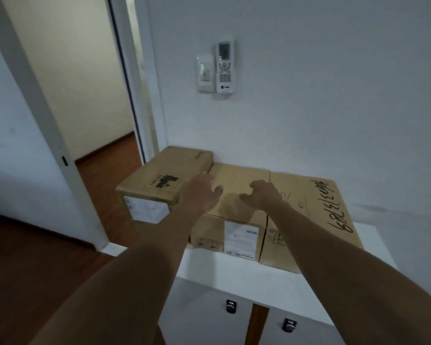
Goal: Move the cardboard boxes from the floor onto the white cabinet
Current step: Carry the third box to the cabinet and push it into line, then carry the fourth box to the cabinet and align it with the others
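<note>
Three cardboard boxes stand side by side on the white cabinet against the wall. The left box is taller and overhangs the cabinet's left end. The middle box carries a white label on its front. The right box has black handwritten numbers on top. My left hand hovers over the seam between the left and middle boxes, fingers spread, holding nothing. My right hand is over the middle box's top with fingers curled loosely downward, also holding nothing.
An open doorway with a white frame lies to the left, above a dark wooden floor. A remote control and a switch hang on the wall above the boxes. The cabinet doors have metal knobs.
</note>
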Motion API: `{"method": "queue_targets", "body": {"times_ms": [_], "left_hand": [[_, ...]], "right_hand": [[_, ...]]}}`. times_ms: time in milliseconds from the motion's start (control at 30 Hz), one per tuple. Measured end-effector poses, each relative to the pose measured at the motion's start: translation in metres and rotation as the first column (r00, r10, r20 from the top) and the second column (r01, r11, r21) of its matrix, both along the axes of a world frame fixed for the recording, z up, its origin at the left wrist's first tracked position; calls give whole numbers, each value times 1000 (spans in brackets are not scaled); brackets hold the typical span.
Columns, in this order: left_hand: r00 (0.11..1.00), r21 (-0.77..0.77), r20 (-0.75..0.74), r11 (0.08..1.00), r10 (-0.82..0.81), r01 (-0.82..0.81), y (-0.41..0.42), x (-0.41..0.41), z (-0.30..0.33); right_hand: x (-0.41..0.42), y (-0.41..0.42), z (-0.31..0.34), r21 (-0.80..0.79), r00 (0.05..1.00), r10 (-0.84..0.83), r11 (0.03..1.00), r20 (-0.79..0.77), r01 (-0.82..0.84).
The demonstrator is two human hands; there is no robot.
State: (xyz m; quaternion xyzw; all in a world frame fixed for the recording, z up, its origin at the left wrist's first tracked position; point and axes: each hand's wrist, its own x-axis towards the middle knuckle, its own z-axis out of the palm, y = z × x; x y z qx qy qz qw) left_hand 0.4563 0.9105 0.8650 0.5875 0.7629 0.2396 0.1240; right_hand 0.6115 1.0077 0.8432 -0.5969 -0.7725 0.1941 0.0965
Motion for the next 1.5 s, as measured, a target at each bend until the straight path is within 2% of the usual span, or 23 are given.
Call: {"method": "queue_targets", "body": {"times_ms": [167,367,567,767,1000,1200,1333,1500], "left_hand": [[994,66,-53,994,91,-87,-54,-90,29],[962,46,-184,979,204,-199,-131,-222,23],[960,35,-88,964,267,-265,-183,-309,4],[951,-17,-21,951,309,-310,-187,-368,-27],[936,-121,62,933,347,-338,-151,-435,-78],[902,-250,143,897,408,-366,-110,-489,-153],[882,-273,216,893,419,-358,-91,-505,-218],[864,-348,300,890,404,-295,-88,-514,-310]], "right_hand": [[-101,-41,24,160,987,74,986,-142,-51],[-227,-109,42,212,944,178,970,-278,-121],[-326,-157,24,186,900,225,969,-373,-165],[-397,-161,-6,87,915,242,970,-323,-226],[-466,-123,-72,-91,936,170,974,-307,-207],[-509,-81,-133,-235,959,83,960,-270,-149],[-525,-64,-202,-314,970,110,933,-218,-177],[-519,-64,-307,-409,995,29,910,-99,-67]]}}
